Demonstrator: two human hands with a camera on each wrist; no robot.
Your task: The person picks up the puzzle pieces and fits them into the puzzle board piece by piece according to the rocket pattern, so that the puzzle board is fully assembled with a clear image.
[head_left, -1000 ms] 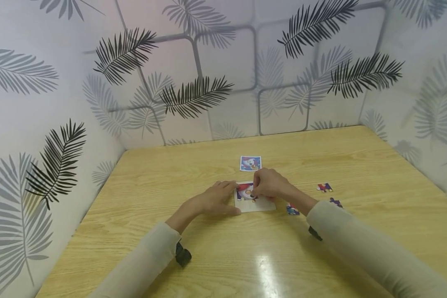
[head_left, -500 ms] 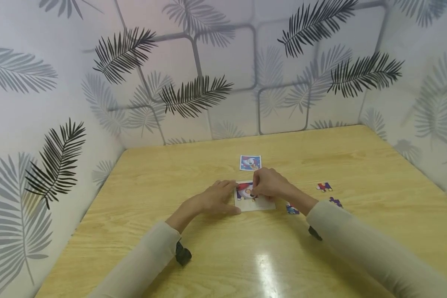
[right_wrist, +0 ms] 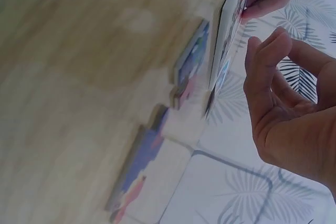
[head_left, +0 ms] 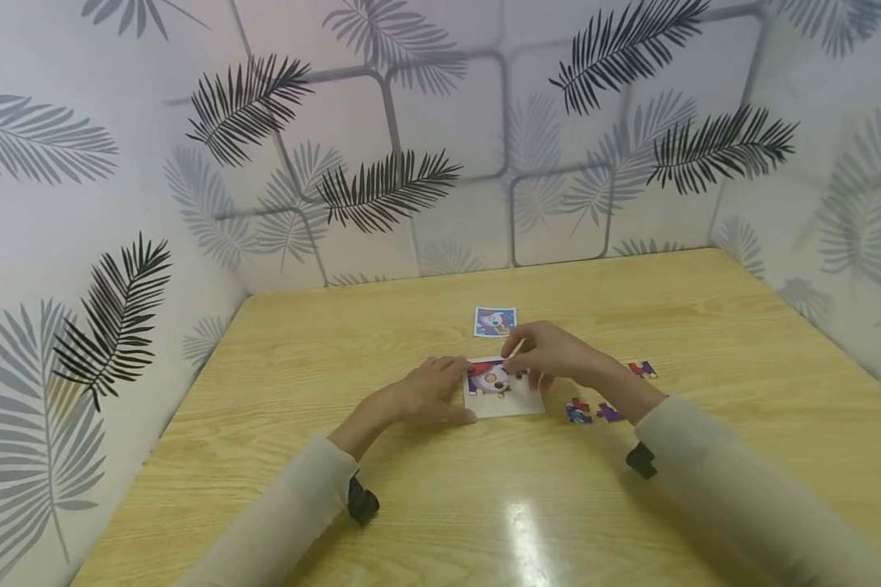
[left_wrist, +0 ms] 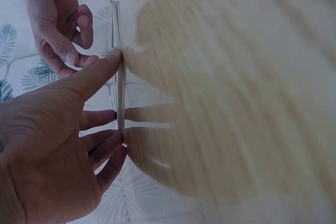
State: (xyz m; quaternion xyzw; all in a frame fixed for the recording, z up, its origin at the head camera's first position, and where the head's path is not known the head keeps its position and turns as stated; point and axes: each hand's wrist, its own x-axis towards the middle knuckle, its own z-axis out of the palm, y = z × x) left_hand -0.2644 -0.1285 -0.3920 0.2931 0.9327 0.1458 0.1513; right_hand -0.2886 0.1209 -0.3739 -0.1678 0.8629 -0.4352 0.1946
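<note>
Evenly lit, the counter (head_left: 440, 481) is streaked by white glare; in both wrist views it is blurred.

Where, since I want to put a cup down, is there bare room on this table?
Free: the table left of the left hand, up to the leafy wall; the stretch between the sleeves, nearer than the puzzle board; and the far right, past the loose puzzle pieces. Crowded: around that board, with the right hand over it and the picture card just beyond.
</note>
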